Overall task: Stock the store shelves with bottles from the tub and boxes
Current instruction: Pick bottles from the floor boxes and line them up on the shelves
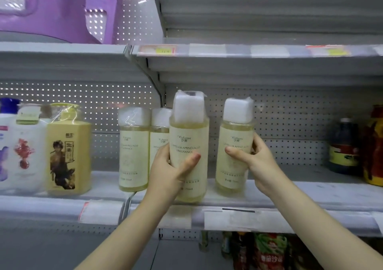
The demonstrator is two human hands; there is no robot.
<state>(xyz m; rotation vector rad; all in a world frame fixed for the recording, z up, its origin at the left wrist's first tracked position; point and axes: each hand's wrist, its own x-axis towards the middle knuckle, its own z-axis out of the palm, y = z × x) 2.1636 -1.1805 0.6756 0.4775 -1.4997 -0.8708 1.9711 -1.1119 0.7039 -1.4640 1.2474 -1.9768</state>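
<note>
My left hand (170, 172) grips a pale yellow bottle with a white cap (189, 137) at the front edge of the middle shelf (310, 195), its base at the shelf lip. My right hand (257, 161) grips a second matching bottle (236, 137) that stands on the shelf to the right. Two more of the same bottles (133, 149) (159, 132) stand on the shelf to the left, the second partly hidden behind my left hand's bottle.
A yellow pump bottle (68, 151) and white bottles (24, 151) stand at the left of the shelf. A dark bottle (344, 145) and a red-yellow container (375, 149) stand at the far right. Purple plastic stools (58, 10) sit on the shelf above. Packaged goods (267, 251) fill the lower shelf.
</note>
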